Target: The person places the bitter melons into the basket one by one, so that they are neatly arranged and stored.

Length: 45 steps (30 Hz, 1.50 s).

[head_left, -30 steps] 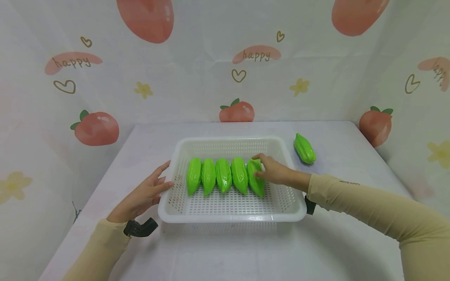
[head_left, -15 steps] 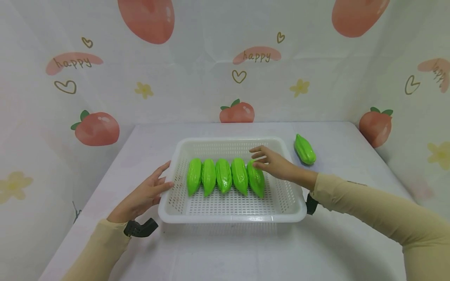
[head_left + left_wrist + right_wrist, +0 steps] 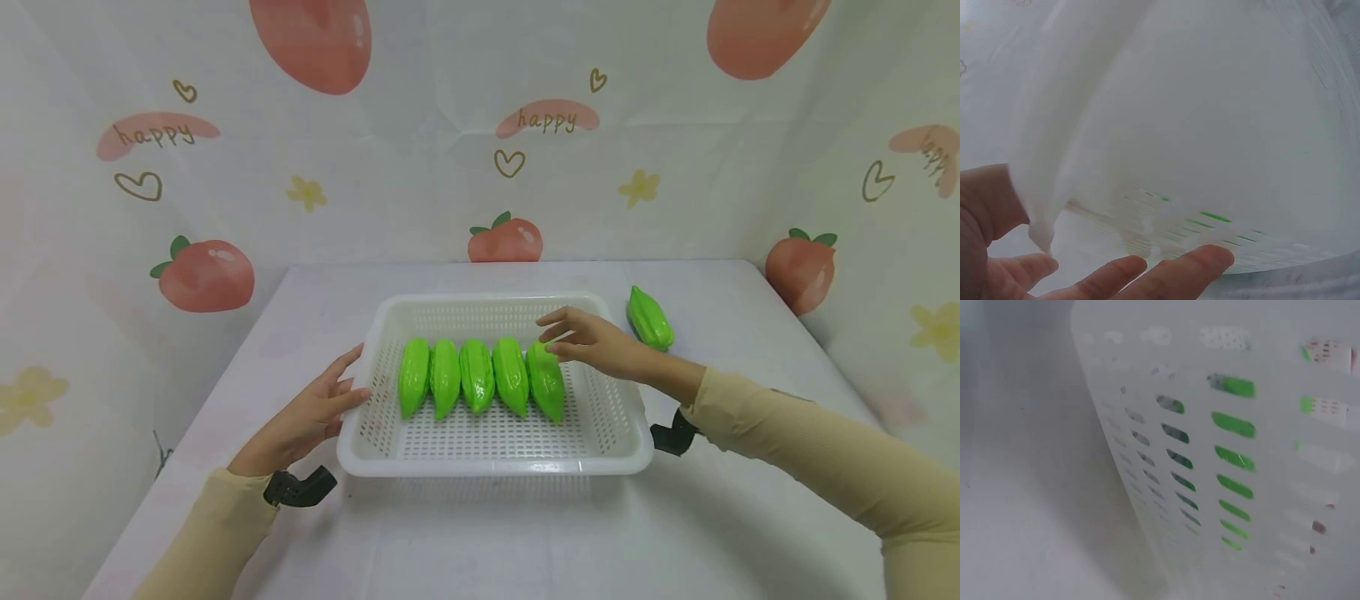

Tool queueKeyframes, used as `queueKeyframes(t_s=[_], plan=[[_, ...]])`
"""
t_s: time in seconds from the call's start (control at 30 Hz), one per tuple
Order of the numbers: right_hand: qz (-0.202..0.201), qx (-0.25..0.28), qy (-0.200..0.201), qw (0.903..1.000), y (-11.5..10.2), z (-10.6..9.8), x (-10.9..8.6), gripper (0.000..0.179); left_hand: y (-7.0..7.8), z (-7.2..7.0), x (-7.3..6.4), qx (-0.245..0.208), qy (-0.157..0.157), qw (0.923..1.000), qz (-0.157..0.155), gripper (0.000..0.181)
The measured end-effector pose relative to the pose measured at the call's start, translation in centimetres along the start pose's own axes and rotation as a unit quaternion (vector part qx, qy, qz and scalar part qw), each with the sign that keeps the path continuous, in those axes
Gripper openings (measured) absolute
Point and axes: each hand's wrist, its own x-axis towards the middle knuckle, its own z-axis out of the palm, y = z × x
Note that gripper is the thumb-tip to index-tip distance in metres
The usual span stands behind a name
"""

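In the head view, a white perforated plastic basket [image 3: 491,467] holds a row of several glossy green ridged fruits [image 3: 477,375] with pointed ends. Beside its left rim is my left hand [image 3: 303,421], thumb and index finger spread and touching the rim. The left wrist view shows this hand's fingers [image 3: 1179,275], fairly straight, at the basket's outer wall [image 3: 1210,125]. My right hand [image 3: 596,342] hovers over the basket's right side with loosely bent fingers and nothing held. Its fingertips overlap the top of the rightmost green fruit [image 3: 546,383]; contact is unclear.
Another green fruit [image 3: 650,318] lies on the white table [image 3: 480,542], behind the right forearm. A patterned cloth backdrop [image 3: 420,167] borders the table at the back and sides. In the right wrist view, the slotted basket wall [image 3: 1204,362] blocks most of the sight.
One second ago my right hand gripped the rightmost fruit in the basket. It has let go, lifted, and drawn slightly right. The left hand and basket have stayed in place.
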Motion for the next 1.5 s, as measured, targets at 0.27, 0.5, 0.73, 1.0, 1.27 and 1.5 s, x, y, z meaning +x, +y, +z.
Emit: queueKeyframes(t_s=[0.27,0.5,0.73,1.0,1.27,1.5], plan=[[-0.026,0.008,0.007,0.9996,-0.3,-1.8,-0.7,0.038,-0.1,-0.1,0.1,-0.005,-0.001,1.0000,-0.003,0.079],[-0.019,0.012,0.024,0.9995,-0.8,-4.5,-1.0,0.036,-0.1,-0.1,0.2,-0.003,0.001,1.0000,-0.006,0.079],[-0.001,0.003,0.072,0.9974,-0.7,-7.6,-0.8,0.039,-0.1,0.0,0.2,-0.003,0.007,0.9999,-0.010,0.079],[0.003,0.036,0.175,0.9840,1.0,-10.1,-1.0,0.047,-0.1,0.2,0.2,0.002,0.012,0.9999,-0.008,0.078],[-0.003,0.085,0.275,0.9578,4.0,-10.4,-1.9,0.061,0.1,0.3,0.2,0.006,0.013,0.9999,-0.008,0.079],[0.079,0.036,0.298,0.9505,8.0,-9.9,-3.1,0.069,0.1,0.2,-0.2,0.005,0.011,0.9999,-0.005,0.081]])
